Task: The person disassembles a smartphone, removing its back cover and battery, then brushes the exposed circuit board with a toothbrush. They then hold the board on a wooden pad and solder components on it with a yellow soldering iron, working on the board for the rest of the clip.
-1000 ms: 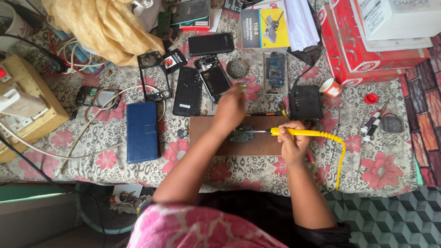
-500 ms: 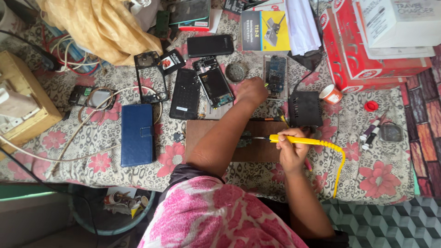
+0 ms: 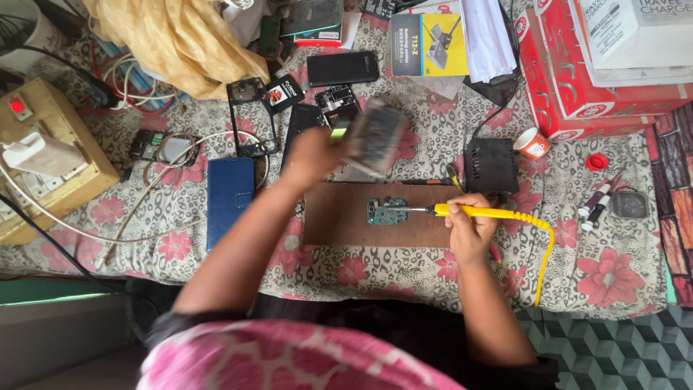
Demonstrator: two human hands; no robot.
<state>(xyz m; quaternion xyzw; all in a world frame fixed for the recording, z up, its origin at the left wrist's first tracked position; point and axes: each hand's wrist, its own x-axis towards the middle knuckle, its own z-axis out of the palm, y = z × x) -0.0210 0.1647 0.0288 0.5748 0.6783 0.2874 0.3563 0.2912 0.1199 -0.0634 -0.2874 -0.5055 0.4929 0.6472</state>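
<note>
1. Head view, hands: fingers (image 3: 459, 217) of the right hand (image 3: 469, 230) clenched round the thin yellow plastic soldering iron (image 3: 485, 212), held like a pen. Fingers of the left hand (image 3: 314, 155) grasping a blurred flat grey thing (image 3: 375, 136), lifted above the table; too smeared to tell what kind.

2. Head view, the work: metal tip of the iron right at the edge of the small green circuit board (image 3: 386, 211). Small board lying flat on the brown wooden work board (image 3: 339, 220), in the middle of the flowery table cloth (image 3: 621, 274).

3. Head view, the step: probably soldering on the small board, with the left hand busy with something else. Next touch calls for a steady right hand, a tip kept on one tiny spot, and a free left hand to hold the small board still.

4. Head view, packages:
   - Big red and white cardboard boxes (image 3: 570, 72) stacked at the top right, a white box (image 3: 635, 32) on top.
   - Dark and yellow flat box (image 3: 429, 43) at the top middle, with a tool picture.
   - Small black packet with a red label (image 3: 283, 92) left of it, lower.
   - Little red and white paper cup (image 3: 533, 143) beside the black square box (image 3: 491, 165).
   - Blue book-shaped phone case (image 3: 229, 191) left of the work board.
</note>
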